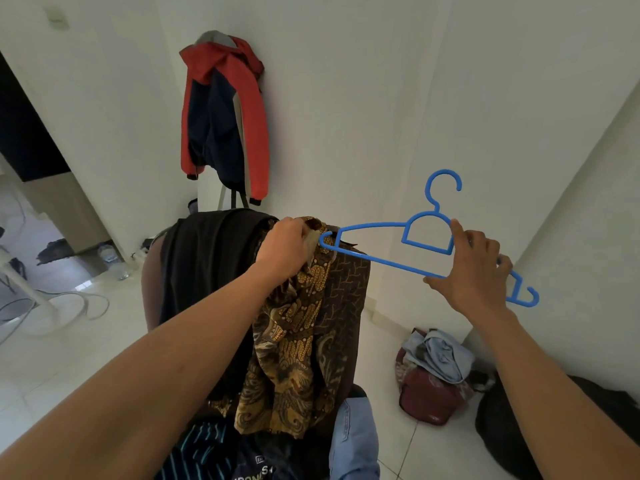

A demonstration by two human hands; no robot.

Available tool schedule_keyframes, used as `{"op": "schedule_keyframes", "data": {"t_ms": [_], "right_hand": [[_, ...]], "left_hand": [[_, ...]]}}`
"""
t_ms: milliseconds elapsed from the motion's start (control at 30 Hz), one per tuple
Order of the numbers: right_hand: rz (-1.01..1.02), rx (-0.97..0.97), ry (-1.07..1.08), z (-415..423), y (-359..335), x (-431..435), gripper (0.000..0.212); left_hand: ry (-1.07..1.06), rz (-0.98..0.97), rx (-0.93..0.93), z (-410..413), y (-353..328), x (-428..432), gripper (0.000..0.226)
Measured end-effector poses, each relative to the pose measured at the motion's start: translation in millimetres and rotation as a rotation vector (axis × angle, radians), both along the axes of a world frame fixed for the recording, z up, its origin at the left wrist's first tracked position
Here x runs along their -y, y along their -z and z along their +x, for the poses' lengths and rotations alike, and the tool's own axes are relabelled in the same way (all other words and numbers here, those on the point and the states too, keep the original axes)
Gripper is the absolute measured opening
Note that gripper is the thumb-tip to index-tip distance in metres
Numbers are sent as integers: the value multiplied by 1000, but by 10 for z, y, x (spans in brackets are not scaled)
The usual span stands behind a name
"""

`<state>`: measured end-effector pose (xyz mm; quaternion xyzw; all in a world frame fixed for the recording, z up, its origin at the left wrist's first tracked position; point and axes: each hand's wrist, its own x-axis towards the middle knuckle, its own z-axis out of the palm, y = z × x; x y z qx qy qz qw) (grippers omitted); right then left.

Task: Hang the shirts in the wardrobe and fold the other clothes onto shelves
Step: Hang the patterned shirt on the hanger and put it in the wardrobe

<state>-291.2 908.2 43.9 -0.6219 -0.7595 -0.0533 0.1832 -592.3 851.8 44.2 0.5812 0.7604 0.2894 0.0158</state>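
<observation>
A brown and gold batik shirt (pixel 304 334) hangs from my left hand (pixel 285 251), which grips it at the collar over the back of a chair. A blue plastic hanger (pixel 377 261) is held level in the air by my right hand (pixel 474 268), which grasps it near the neck below the hook. The hanger's left tip sits at the shirt's collar, right by my left fingers. More clothes (pixel 221 452), dark and striped, lie piled on the chair seat below, with a light blue garment (pixel 353 441) beside them.
Dark cloth drapes over the chair back (pixel 207 258). A red and navy jacket (pixel 225 119) hangs on the wall behind. A maroon bag (pixel 429 389) stuffed with clothes and a black bag (pixel 519 431) sit on the tiled floor at right. Cables and a fan base (pixel 45 313) lie at left.
</observation>
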Motion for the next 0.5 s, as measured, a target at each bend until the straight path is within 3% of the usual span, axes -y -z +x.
{"op": "schedule_keyframes", "data": {"t_ms": [167,300,367,500], "right_hand": [[58,17,-31,-140,-155,127,108],[116,0,-53,-321,-313,263,108],[171,-8,-53,-397,-422,316,108],[252,-34,-43,-523,-733,399,108]], "left_hand": [[47,-231,-176,-133,-275,84,24],[220,-118,-150,-57,-685,181,33],[222,-54,-119,2,-929,205,46],[247,46,-74,97,-1422,282,50]]}}
